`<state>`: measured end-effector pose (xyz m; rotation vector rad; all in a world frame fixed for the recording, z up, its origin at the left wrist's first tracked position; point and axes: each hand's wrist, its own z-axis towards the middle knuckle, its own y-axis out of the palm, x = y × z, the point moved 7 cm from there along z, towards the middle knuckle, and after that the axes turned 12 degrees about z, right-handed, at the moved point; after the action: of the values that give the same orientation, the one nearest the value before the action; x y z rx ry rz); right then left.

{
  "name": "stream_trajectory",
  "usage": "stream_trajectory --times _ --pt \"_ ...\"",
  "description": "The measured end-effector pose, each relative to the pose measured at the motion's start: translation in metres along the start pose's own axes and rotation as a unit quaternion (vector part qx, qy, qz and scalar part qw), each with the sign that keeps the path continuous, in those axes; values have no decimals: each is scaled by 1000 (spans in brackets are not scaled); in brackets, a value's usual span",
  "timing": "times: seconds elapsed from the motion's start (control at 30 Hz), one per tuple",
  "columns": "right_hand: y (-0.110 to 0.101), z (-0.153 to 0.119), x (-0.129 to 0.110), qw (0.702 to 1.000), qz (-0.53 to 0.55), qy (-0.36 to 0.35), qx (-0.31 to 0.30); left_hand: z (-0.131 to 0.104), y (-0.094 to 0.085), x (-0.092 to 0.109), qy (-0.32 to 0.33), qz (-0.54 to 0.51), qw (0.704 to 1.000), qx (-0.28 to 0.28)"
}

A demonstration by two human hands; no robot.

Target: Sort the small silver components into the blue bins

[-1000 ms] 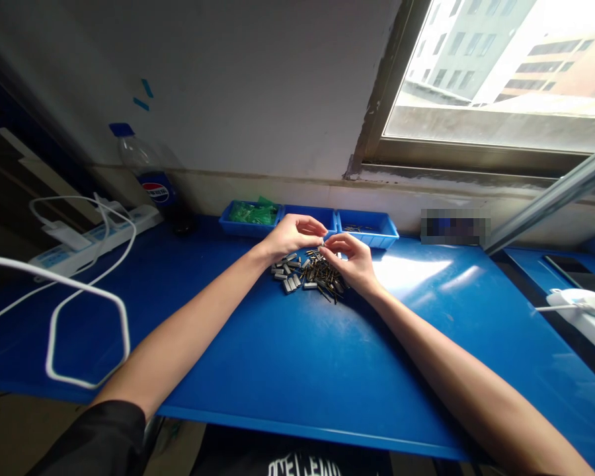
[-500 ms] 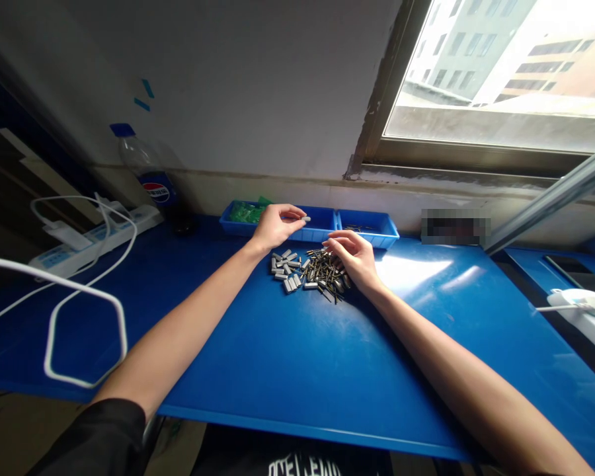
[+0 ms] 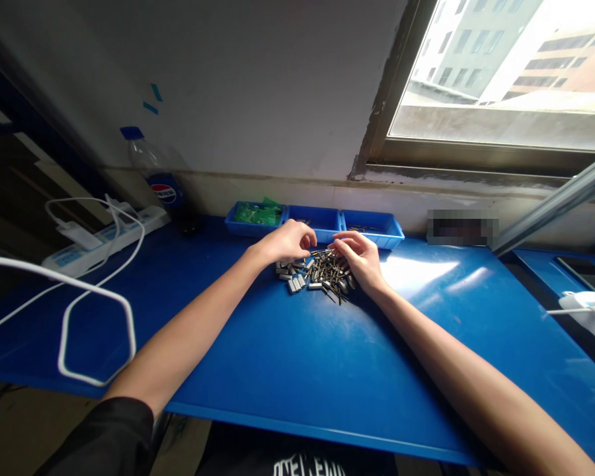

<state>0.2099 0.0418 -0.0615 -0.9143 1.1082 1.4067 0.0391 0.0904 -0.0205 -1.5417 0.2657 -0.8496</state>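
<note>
A mixed pile of small metal parts lies on the blue table: short grey cylinders [image 3: 296,284] on the left and thin brass-and-dark pins [image 3: 330,270] on the right. My left hand [image 3: 290,240] is over the back left of the pile, fingers curved down and apart from the thumb, with nothing visible in them. At the pile's back right edge, my right hand [image 3: 359,256] has its thumb and forefinger close together; whatever is between them cannot be made out. Behind the hands stand a blue bin with green plastic [image 3: 258,213], a middle blue bin [image 3: 322,218] and a right blue bin with a few pins [image 3: 377,237].
A cola bottle [image 3: 163,188] stands at the back left near a white power strip [image 3: 86,248] with looping white cables [image 3: 129,311]. A metal post [image 3: 550,205] rises at the right, by another power strip [image 3: 590,320]. Wall and window close off the back.
My left hand has come down from the middle bin to the pile, and the grey cylinder it held is no longer in its fingers. My right hand stays almost in place. The view has shifted slightly.
</note>
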Motion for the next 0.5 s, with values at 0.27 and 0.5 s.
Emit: stream_trajectory --times 0.27,0.5 --pt "0 0 -2 1000 8 2 -2 -3 10 9 75 81 990 -84" --pt "1 0 -2 1000 11 3 -2 -4 9 11 93 102 986 -94"
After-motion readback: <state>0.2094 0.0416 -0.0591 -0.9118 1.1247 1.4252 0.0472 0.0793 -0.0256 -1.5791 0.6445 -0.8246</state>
